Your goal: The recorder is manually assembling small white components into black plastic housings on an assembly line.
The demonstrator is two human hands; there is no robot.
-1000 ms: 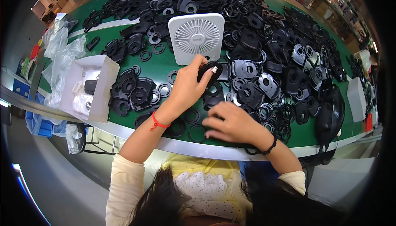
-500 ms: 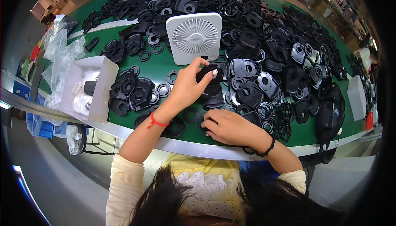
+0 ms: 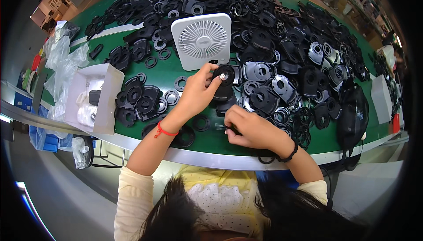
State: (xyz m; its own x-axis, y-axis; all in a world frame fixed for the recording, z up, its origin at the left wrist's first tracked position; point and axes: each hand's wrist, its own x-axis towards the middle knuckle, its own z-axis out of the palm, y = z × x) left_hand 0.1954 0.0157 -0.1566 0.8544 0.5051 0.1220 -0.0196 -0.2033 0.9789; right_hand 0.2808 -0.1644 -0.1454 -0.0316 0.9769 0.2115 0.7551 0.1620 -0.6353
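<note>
Several clear plastic bags (image 3: 66, 65) at far left, then white open box (image 3: 94, 98) holding small parts at left-centre on green table (image 3: 176, 67). Left hand (image 3: 198, 92) near centre, red string at wrist, thumb and fingertips pinching round black part (image 3: 224, 74) just below white square fan (image 3: 202, 40). Right hand (image 3: 251, 128) lower centre, black band at wrist, fingers curled down over small dark piece (image 3: 231, 131) against table; closed, grip itself partly hidden. Heaps of black rings and plates (image 3: 304, 60) across upper right; white block (image 3: 381, 99) at far right.
</note>
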